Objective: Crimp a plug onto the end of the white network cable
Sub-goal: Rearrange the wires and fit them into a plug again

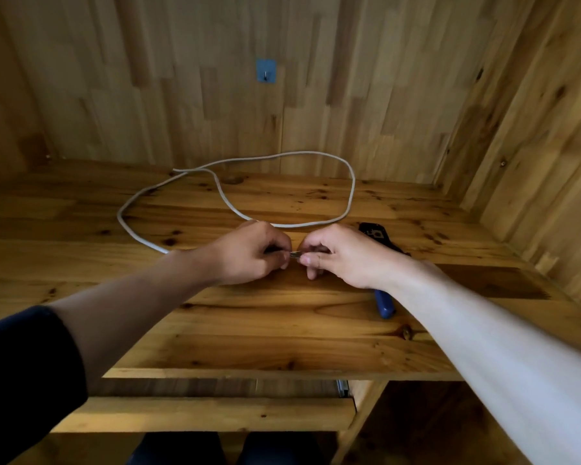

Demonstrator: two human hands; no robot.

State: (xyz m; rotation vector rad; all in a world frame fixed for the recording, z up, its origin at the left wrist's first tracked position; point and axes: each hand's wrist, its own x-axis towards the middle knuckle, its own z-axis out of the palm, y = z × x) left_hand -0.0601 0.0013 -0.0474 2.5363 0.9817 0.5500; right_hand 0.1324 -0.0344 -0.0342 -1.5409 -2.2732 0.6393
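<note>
Desk top [249,330] is knotty pine w/ clear varnish, smooth, semi-gloss, grain showing; back wall [349,95] is finger-jointed wood boards, flatter & more matt. Cable [351,186] has a smooth off-white plastic jacket, fairly dull; plug [295,254] looks like clear glossy plastic, tho too small to be sure; crimp tool [384,303] has a dark matt head & blue handle, prob. plastic or rubber w/ slight sheen. Wall hook [266,72] is a blue plastic plate w/ small metal peg, sleeve [21,380] dark matt cloth, drawer rail [342,388] bare shiny metal.
</note>
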